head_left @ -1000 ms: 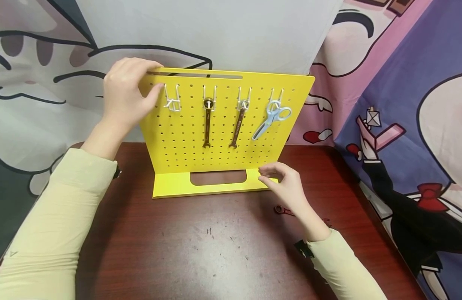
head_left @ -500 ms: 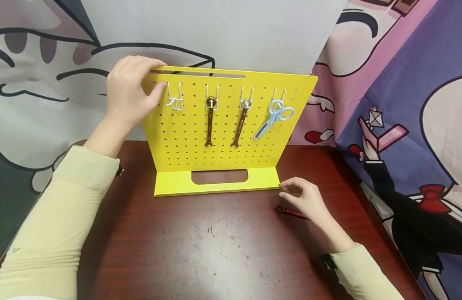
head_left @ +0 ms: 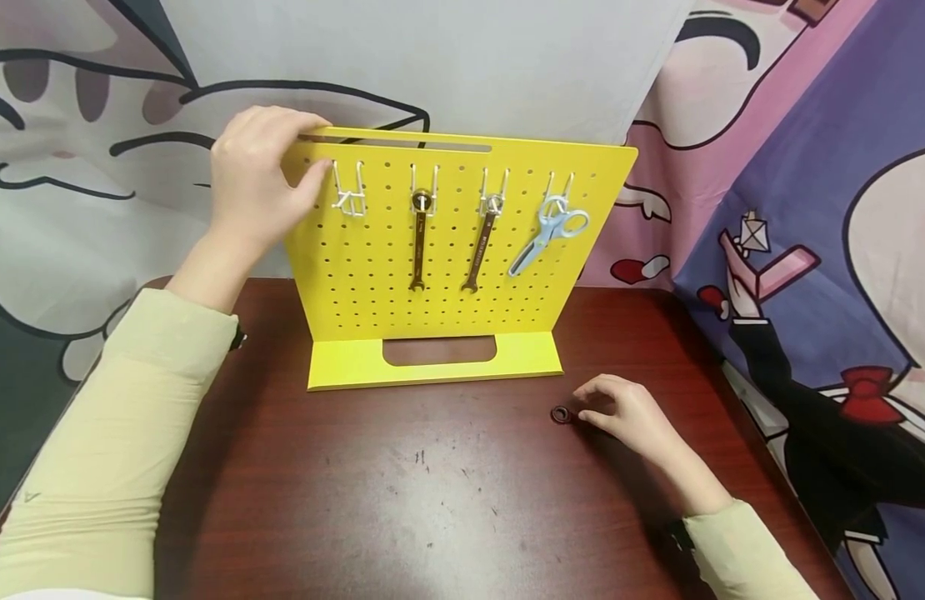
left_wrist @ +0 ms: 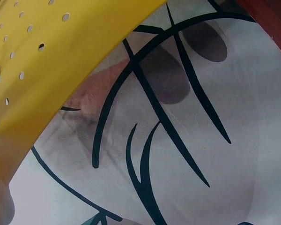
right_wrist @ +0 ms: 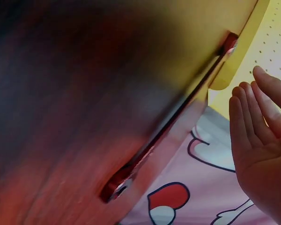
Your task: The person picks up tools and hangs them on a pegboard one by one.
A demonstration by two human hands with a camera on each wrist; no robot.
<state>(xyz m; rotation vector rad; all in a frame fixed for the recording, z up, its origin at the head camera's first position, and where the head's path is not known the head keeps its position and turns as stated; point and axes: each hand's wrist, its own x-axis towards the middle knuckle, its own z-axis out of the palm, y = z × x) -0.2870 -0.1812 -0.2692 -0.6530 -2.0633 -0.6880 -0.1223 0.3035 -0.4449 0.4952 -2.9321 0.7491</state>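
My left hand (head_left: 256,175) grips the top left corner of a yellow pegboard (head_left: 447,292), thumb in front and fingers over the top. In the left wrist view, only a bit of that hand (left_wrist: 0,201) shows beside the board's edge. My right hand (head_left: 627,417) hovers just over a combination wrench (head_left: 560,414) lying on the table, its fingers loosely bent and holding nothing. The head view shows only the wrench's ring end; the hand hides the rest. In the right wrist view, the whole wrench (right_wrist: 171,119) appears, apart from the fingers.
Two wrenches, one on the left (head_left: 419,246) and one on the right (head_left: 480,250), hang from white hooks on the board. Light-blue scissors (head_left: 548,229) hang at right; a bare white hook (head_left: 350,196) is at left. The dark red table (head_left: 402,500) meets cartoon-printed cloth walls.
My right hand has moved right and down, from in front of the board's base to over the wrench on the table. The left hand keeps its grip on the board's corner.
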